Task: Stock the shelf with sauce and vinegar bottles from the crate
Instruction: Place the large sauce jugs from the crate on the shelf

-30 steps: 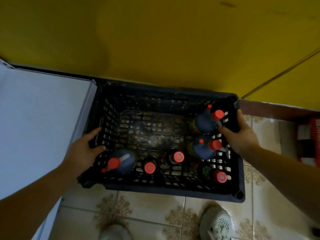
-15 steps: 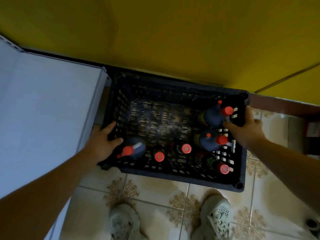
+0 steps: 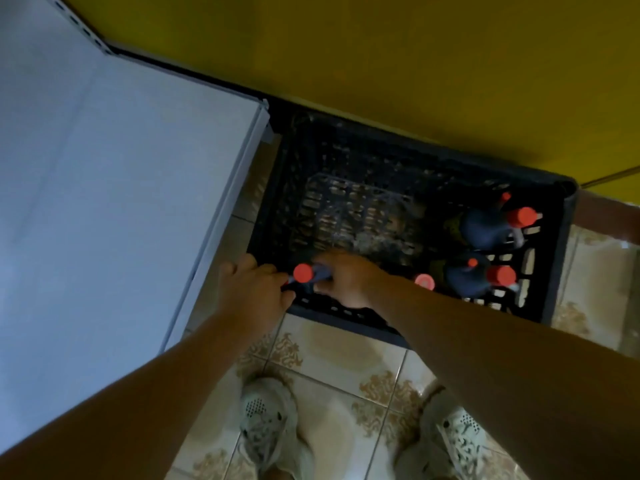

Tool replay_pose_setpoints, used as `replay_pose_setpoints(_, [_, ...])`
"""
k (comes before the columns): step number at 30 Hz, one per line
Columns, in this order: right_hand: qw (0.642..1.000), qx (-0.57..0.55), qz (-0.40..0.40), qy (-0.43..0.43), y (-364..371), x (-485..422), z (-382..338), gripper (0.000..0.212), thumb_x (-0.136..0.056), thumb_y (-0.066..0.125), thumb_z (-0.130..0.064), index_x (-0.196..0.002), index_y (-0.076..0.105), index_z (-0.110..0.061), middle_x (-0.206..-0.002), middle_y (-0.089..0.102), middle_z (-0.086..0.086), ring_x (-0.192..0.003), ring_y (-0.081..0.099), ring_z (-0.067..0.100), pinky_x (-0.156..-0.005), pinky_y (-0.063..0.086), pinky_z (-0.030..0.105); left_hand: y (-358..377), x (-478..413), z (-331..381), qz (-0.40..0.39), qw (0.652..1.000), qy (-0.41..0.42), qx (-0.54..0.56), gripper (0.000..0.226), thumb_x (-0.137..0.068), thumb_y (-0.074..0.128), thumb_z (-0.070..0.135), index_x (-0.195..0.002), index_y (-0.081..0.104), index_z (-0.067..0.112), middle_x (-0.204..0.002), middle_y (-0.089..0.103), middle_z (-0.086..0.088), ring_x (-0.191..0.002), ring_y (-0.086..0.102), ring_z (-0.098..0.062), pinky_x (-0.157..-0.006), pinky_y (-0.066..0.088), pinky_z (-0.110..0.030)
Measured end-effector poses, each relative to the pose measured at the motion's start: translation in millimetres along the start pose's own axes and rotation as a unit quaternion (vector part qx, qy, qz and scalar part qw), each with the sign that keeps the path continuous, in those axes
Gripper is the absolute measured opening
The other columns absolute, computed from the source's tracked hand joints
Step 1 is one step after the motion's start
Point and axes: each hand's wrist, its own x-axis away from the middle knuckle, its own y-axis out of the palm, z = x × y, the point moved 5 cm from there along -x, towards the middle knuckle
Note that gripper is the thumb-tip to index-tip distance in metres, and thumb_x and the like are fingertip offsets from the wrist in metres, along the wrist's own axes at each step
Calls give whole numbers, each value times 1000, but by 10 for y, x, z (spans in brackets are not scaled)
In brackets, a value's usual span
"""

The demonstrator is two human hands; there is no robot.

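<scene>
Right hand (image 3: pixel 346 282) across crate (image 3: pixel 415 150) onto left bottle (image 3: pixel 303 273)

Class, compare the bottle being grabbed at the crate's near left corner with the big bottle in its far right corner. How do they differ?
The near-left bottle is gripped by the right hand, which hides most of its body; the far-right bottle stands untouched, its broad dark body in view. Both have red caps and sit in the black crate.
</scene>
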Motion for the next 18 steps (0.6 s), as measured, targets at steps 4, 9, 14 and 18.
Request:
replay_pose_setpoints(4, [995,102,6,19,12,-47,-19,9,-98,51,-34,-93,50,-26,-81,51,-3,-72,53,18,-52,35,28,41,-9,11,-36,998,-23,37,36,-90,40,49,-124,54,44,-115,63,9,-111,35,-22,-83,23,-37])
replay_pose_setpoints(9, [997,26,73,23,-430,356,-257,18,-102,43,-25,-94,49,-10,-89,51,7,-75,49,21,-60,34,28,-131,16,-50,-73,950,-88,289,79,-86,62,36,-146,12,46,-136,53,4,-124,45,-24,-102,36,-43])
replay_pose_setpoints(14, [990,-40,133,-17,-1195,1283,-817,23,-102,43,-26,-94,49,-5,-83,51,12,-73,45,24,-61,29,34,-685,213,41,-98,807,-88,576,106,-78,74,7,-151,1,29,-153,28,-3,-134,35,-21,-94,41,-34])
replay_pose_setpoints(18, [976,-77,196,-60,-1909,2287,-1521,23,-100,46,-30,-90,52,-11,-74,52,2,-63,47,10,-58,36,27,-1558,569,114,-77,796,-5,600,98,-76,77,8,-147,16,36,-151,31,6,-136,34,-13,-105,38,-35])
